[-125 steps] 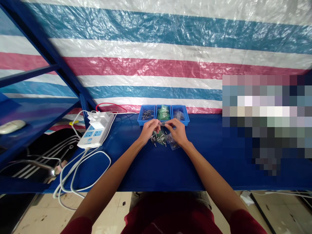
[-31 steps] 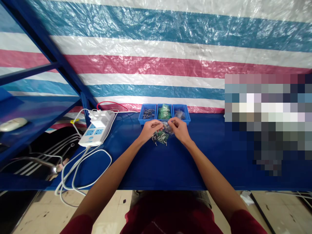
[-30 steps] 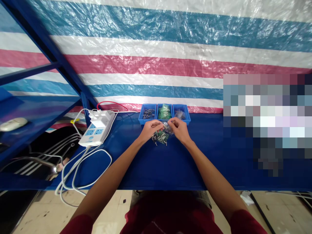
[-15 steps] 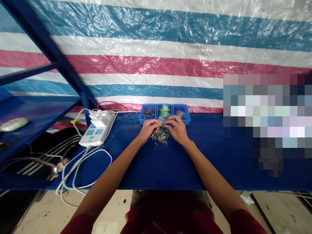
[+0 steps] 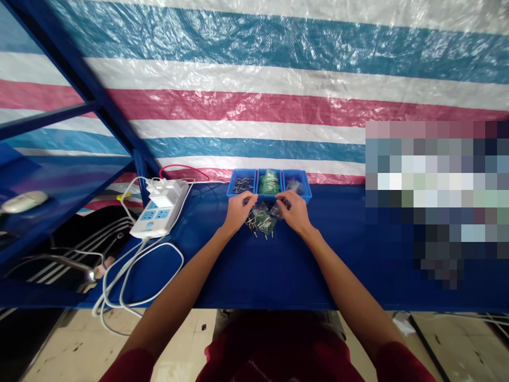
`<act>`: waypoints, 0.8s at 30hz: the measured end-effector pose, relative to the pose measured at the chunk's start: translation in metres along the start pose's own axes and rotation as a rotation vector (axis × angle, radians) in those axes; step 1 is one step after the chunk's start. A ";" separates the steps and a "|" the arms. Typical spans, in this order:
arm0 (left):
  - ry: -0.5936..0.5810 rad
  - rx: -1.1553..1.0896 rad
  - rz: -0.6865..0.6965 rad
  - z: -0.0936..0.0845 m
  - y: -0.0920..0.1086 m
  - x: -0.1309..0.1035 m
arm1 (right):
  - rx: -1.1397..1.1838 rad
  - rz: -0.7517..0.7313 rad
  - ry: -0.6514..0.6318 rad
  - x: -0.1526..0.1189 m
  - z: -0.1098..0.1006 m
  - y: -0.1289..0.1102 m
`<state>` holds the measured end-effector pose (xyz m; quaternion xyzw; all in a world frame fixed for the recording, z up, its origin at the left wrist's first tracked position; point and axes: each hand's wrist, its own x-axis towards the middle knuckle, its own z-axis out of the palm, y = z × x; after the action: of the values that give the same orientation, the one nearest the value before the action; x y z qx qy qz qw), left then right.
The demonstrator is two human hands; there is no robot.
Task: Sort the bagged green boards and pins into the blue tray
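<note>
Three blue bins stand in a row at the back of the blue table: the left bin holds metal pieces (image 5: 243,185), the middle one green packets (image 5: 269,182), the right one clear plastic bags (image 5: 294,185). A pile of metal pieces and green packets (image 5: 261,222) lies in front of them. My left hand (image 5: 239,208), left of the pile, has its fingers closed; anything in them is too small to tell. My right hand (image 5: 293,209) is pinched at the pile's right side, with a clear bag (image 5: 275,211) at its fingertips.
A white power strip (image 5: 159,215) with plugged-in adapters and looped white cables (image 5: 106,289) lies on the left. A blue metal frame (image 5: 113,124) rises beyond it. The area at the right is pixelated.
My hands have moved apart from each other, the left slightly left. The clear plastic that was between them is now by my right hand's fingers.
</note>
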<state>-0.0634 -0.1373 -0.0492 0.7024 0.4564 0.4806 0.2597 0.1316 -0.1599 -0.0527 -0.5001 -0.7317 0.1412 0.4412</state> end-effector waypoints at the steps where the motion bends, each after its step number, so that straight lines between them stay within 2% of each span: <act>1: -0.007 0.101 0.046 -0.001 -0.002 0.000 | -0.026 0.032 0.010 0.001 -0.001 0.001; 3: -0.057 0.256 0.111 -0.001 -0.005 -0.001 | -0.087 0.093 -0.011 0.002 -0.001 0.003; 8: -0.210 0.510 0.195 0.005 -0.015 -0.005 | -0.243 0.196 -0.175 0.001 0.000 0.003; 14: -0.292 0.602 0.221 0.008 -0.024 -0.005 | -0.270 0.243 -0.206 0.000 0.001 -0.001; 19: -0.272 0.609 0.273 0.007 -0.020 -0.004 | -0.250 0.246 -0.183 0.000 0.001 -0.001; 24: -0.106 0.395 0.349 0.003 -0.006 -0.007 | -0.075 0.097 -0.072 0.000 0.001 -0.003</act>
<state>-0.0633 -0.1404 -0.0583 0.8317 0.3989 0.3823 0.0542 0.1290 -0.1606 -0.0516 -0.5458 -0.7267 0.1528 0.3882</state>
